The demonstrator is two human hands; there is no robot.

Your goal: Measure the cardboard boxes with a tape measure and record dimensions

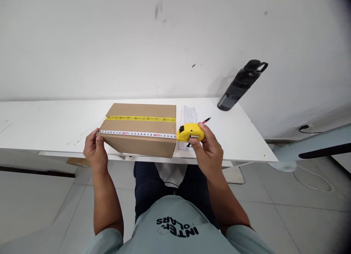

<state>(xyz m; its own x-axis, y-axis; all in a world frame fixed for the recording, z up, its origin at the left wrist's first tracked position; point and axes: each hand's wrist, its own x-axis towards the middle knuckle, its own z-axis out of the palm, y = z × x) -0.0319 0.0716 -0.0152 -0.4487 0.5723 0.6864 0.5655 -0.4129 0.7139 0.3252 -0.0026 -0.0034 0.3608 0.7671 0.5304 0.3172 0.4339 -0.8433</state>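
Observation:
A closed cardboard box (pixel 142 129) sealed with yellow printed tape sits near the front edge of the white table (pixel 49 124). A measuring tape blade (pixel 137 133) is stretched along the box's near top edge. My left hand (pixel 94 149) pinches the blade's end at the box's left corner. My right hand (pixel 205 146) grips the yellow tape measure case (pixel 189 132) at the box's right corner.
A printed paper sheet (pixel 189 116) lies right of the box, with a red-tipped pen (pixel 206 120) beside it. A dark water bottle (pixel 241 85) stands at the table's back right, near the wall. A cable (pixel 309 129) runs on the floor at right.

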